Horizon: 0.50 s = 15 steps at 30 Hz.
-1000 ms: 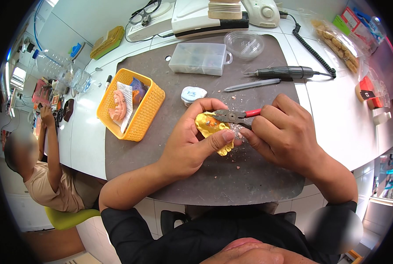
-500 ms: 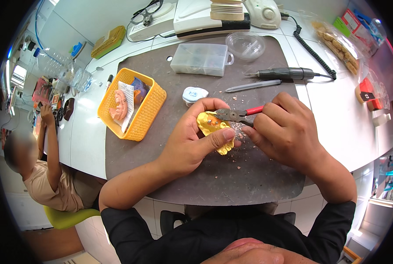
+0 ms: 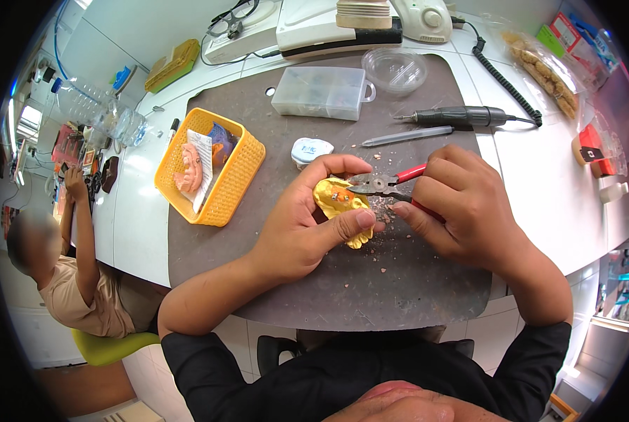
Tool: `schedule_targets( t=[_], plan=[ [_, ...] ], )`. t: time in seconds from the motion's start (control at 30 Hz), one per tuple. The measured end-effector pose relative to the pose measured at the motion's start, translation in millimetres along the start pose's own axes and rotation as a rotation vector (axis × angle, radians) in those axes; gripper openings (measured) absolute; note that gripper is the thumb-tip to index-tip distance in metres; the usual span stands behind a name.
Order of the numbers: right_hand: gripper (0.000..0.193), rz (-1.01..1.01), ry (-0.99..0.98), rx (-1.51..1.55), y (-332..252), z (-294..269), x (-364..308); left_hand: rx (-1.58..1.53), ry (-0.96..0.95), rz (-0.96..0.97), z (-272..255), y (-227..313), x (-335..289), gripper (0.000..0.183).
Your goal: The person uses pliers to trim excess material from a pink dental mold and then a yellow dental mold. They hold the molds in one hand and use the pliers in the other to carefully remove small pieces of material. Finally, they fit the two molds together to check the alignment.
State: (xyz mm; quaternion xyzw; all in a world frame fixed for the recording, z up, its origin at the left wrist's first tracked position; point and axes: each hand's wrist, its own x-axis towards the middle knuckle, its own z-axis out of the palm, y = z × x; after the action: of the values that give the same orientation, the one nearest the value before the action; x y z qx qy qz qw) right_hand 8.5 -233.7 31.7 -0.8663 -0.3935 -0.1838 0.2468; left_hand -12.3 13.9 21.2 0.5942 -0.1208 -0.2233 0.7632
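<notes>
A yellow dental cast [image 3: 333, 202] rests in my left hand [image 3: 307, 221], whose thumb presses along its near side. On the cast's upper face sits an orange patch with small metal parts [image 3: 340, 194]. My right hand [image 3: 469, 204] is closed around the red handles of a pair of cutting pliers [image 3: 380, 184]. The pliers' jaws point left, at the cast's upper right edge beside the orange patch; whether they touch it I cannot tell. Pale crumbs [image 3: 385, 211] lie scattered on the dark mat below my hands.
On the dark mat [image 3: 427, 295], a yellow basket [image 3: 240, 179] holding a pink dental model [image 3: 190, 169] stands left. A small white-lidded container [image 3: 312, 150], a clear box [image 3: 319, 93], a round tub [image 3: 395, 70], a pen-like tool [image 3: 407, 136] and a handpiece [image 3: 462, 117] lie beyond. Another person [image 3: 82, 288] sits left.
The pliers' handles have spread apart, and their jaws have shifted slightly off the orange patch, uncovering its metal parts. My left hand keeps the cast in nearly the same place.
</notes>
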Motion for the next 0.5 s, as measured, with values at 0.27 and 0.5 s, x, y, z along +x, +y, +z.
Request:
schedule_targets(
  t=[0.27, 0.5],
  plan=[
    [0.019, -0.017, -0.014, -0.045, -2.6, -1.0, -0.6, -0.019, -0.006, 0.003, 1.0, 0.1, -1.2, 0.048],
    [0.019, -0.043, 0.010, -0.089, -3.8, 1.4, -1.5, -0.042, -0.013, 0.003, 0.5, -1.9, -0.9, 0.046]
  ],
)
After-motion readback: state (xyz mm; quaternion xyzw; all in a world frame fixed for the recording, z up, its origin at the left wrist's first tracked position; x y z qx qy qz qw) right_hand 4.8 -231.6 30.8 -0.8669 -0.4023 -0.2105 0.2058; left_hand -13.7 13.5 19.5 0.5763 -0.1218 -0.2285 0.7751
